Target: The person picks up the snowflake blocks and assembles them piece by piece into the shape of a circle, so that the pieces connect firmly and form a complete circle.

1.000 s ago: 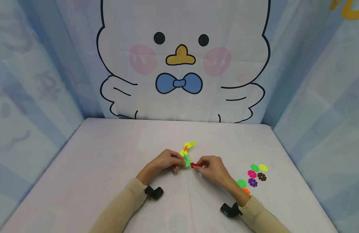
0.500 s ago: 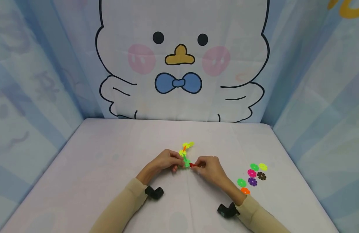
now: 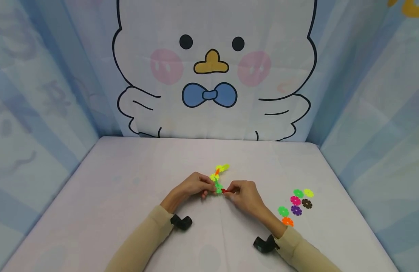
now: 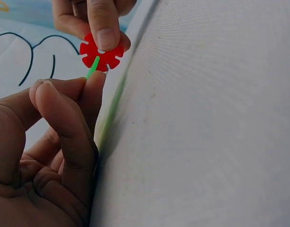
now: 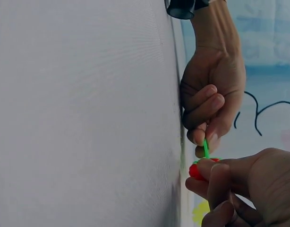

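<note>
My left hand [image 3: 195,185] pinches a green slotted flower disc [image 3: 218,189] at the end of a short chain. The chain runs away from me through a yellow disc [image 3: 214,177], an orange one and further yellow pieces [image 3: 224,167]. Opposite, my right hand [image 3: 245,194] pinches a red slotted flower disc [image 4: 88,51] between thumb and fingers. In the left wrist view the green disc shows edge-on, meeting the red disc at a rim slot. How deep it sits in the slot I cannot tell. The right hand's fingers partly cover the red disc in the right wrist view.
Several loose flower discs lie on the white tabletop [image 3: 127,170] to the right, among them a purple disc [image 3: 296,210], a brown disc [image 3: 306,203] and an orange disc [image 3: 287,221]. A printed cloth [image 3: 209,121] hangs behind the table.
My right hand has shifted slightly left, bringing the red disc closer against the green one. The red disc looks more edge-on in the head view. The left hand keeps its hold almost unmoved.
</note>
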`<state>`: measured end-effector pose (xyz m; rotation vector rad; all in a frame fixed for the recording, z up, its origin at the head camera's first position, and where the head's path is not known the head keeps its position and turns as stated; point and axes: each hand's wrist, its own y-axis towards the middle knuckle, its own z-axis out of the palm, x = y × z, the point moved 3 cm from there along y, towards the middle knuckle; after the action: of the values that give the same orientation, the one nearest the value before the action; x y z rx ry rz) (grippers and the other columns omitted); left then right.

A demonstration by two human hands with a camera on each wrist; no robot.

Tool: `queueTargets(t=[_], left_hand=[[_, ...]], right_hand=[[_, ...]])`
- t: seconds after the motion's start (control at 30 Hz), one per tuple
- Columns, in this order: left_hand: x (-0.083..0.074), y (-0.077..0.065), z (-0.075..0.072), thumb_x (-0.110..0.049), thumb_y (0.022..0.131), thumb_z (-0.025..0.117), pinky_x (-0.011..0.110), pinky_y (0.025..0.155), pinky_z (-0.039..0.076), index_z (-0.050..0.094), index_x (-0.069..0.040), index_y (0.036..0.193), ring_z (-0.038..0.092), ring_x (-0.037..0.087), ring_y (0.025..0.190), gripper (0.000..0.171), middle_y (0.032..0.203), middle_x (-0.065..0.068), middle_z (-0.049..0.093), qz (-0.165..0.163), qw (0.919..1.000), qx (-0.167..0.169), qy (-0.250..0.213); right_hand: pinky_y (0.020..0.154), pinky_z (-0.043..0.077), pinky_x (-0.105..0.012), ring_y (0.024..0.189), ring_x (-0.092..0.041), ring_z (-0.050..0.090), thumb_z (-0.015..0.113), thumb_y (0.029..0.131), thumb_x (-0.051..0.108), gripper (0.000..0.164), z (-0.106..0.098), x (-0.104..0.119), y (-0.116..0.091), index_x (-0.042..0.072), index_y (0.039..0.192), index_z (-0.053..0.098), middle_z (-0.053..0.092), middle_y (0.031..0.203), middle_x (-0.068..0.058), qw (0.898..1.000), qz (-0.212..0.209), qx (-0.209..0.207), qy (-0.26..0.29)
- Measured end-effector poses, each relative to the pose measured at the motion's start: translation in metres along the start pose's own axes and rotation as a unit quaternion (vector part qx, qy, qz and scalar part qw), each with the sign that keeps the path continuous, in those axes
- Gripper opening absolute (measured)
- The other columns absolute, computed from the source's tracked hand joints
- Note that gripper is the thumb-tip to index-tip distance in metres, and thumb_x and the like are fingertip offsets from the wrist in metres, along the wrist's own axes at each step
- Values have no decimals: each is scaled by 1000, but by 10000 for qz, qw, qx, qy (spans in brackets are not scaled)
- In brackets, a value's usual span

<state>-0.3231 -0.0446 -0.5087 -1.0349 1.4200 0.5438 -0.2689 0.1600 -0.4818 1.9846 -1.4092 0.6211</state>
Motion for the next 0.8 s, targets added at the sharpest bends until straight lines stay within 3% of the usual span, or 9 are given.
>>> queueTargets(t=[0.13, 0.5, 0.63, 0.8], left_hand=[[0, 2, 3, -9, 92, 78, 19, 57, 51, 77, 2, 104, 57, 5, 55, 16, 78, 0, 77, 65, 9999, 111, -84], [0, -2, 0, -14, 92, 80, 21, 60, 58, 76, 1, 110, 64, 8, 59, 23, 80, -1, 75, -102, 9999, -31, -77], [1, -2, -1, -14, 90, 82, 22, 59, 59, 76, 1, 112, 65, 9, 58, 27, 77, -1, 73, -113, 9999, -52, -56], [0, -1, -1, -11, 91, 81, 22, 59, 58, 75, 3, 116, 65, 8, 58, 29, 75, -1, 73, -98, 9999, -73, -113]], right_hand=[[57, 46, -20, 58, -1, 57, 88, 84, 8, 16, 0, 1, 0, 16, 75, 78, 77, 72, 5, 9998, -37, -148, -123], [54, 48, -19, 51, -1, 59, 88, 85, 9, 13, 5, -1, 0, 15, 78, 78, 79, 77, 0, 9997, 201, -154, 46], [56, 49, -19, 53, -2, 60, 88, 86, 11, 11, 4, -1, 1, 15, 81, 80, 79, 78, 1, 9997, 214, 20, 68], [60, 50, -20, 62, -3, 63, 86, 88, 14, 10, -6, -5, -2, 14, 96, 80, 81, 90, 1, 9988, 245, 416, 89]])
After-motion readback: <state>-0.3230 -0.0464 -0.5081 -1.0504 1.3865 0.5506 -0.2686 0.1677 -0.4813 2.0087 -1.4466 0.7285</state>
